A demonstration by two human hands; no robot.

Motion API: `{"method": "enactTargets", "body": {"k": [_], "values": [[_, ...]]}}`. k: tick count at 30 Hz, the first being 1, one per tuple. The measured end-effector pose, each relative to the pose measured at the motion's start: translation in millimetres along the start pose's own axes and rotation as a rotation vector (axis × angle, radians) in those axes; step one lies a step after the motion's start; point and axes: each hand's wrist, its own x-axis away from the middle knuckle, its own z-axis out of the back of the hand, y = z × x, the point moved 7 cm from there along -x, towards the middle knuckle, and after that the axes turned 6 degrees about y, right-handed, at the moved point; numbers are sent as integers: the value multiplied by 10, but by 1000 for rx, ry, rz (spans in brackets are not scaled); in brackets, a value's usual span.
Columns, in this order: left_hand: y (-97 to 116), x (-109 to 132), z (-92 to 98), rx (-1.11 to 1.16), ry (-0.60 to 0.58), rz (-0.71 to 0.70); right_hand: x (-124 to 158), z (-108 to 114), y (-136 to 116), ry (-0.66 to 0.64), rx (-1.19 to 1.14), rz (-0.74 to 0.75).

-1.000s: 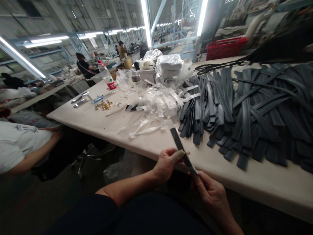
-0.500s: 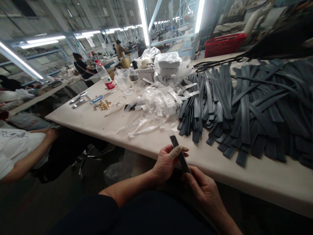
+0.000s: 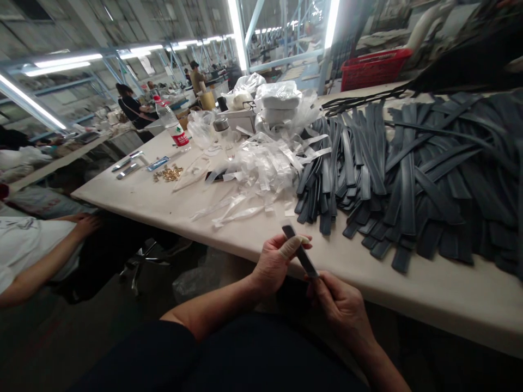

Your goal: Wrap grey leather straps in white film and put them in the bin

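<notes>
A flat dark grey strap (image 3: 304,259) runs slantwise between my hands, just in front of the table's near edge. My left hand (image 3: 273,267) is closed around its upper part, the thumb lying across it; the thumb wears a pale cover. Lower down, my right hand (image 3: 341,302) pinches the strap between thumb and fingers. Its lower end is hidden by the right hand. Beyond my hands, many similar grey straps (image 3: 408,179) are heaped on the right side of the table.
Clear plastic strips (image 3: 265,169) lie mid-table (image 3: 155,207). Left of them are small brass-coloured pieces (image 3: 170,173), a blue-labelled packet (image 3: 157,164), metal tools (image 3: 129,170) and a red-capped bottle (image 3: 174,128). A red basket (image 3: 373,71) stands behind. A seated person's arm (image 3: 49,256) is at left.
My right hand has shifted slightly down along the strap, so more of it shows between my hands. The left hand keeps its hold. The view has tilted a little.
</notes>
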Motion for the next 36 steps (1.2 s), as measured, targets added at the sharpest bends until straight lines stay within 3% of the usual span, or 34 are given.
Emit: {"method": "enactTargets", "body": {"k": [3,5,7,10,12,15,19,22,26,32,36], "values": [[-265,149,-17,-55,-74,166,-38,40,-64,66,63,67],[-329,229,-43,-77,-132,213,-46,64,-79,90,67,85],[-244,216,-71,-70,-143,192,-40,68,-64,74,55,73],[54,68,-91,17,-64,17,-22,49,-14,18,11,17],[145,1,-88,30,-15,-63,-15,39,-2,-1,-7,3],[-64,37,-75,-40,-30,52,-15,59,-39,35,50,58],[-309,205,-67,-91,-152,175,-18,101,-48,83,98,89],[-135,190,-69,-109,-165,58,-24,104,-17,23,89,43],[183,99,-116,-135,-141,-144,-44,48,-84,-150,-37,7],[-64,161,-230,-175,-200,164,-200,43,-339,-134,-142,45],[95,195,-255,-150,-160,34,-238,-44,-471,-157,-95,98]]}}
